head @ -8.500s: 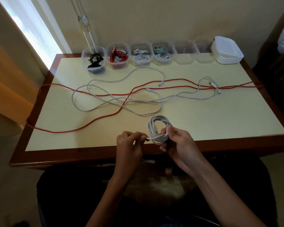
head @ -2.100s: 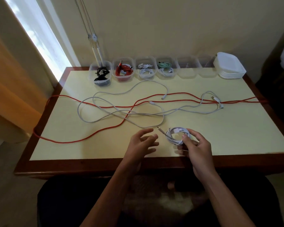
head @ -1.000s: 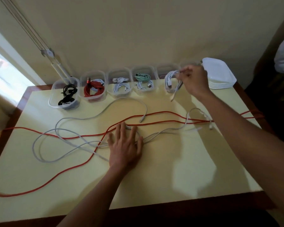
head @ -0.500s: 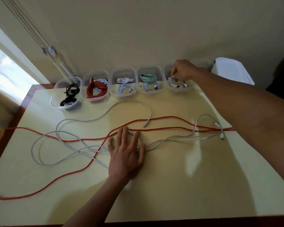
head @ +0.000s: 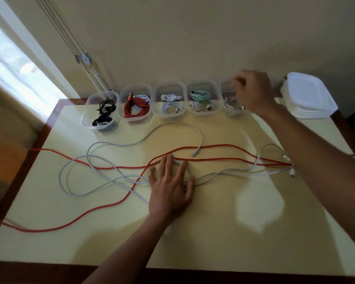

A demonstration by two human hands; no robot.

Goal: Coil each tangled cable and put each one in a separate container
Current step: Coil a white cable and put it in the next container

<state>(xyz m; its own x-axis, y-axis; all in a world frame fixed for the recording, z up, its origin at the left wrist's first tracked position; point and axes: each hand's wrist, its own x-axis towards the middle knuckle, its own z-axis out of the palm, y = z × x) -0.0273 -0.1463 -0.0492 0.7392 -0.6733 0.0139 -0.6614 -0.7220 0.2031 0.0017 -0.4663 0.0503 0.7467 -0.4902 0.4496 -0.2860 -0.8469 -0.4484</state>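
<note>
Right hand (head: 252,93), fingers curled, grip unclear, over fifth clear plastic container (head: 226,93) holding coiled white cable (head: 232,103). Left hand (head: 170,187) flat, pressing tangled red and white cables (head: 213,158) nearer me. Coil may spring out.

Coiled white cable now deposited in fifth container.
Right hand (head: 252,93), which held the white coil (head: 233,104) at the tabletop's near edge, has carried it to the fifth clear container (head: 226,92) along the far edge; left hand (head: 170,185) went from hovering to flat on the loose cables (head: 115,177).

Left hand (head: 171,188) flat, fingers spread, right hand (head: 252,91) reaching forward, curled
</note>
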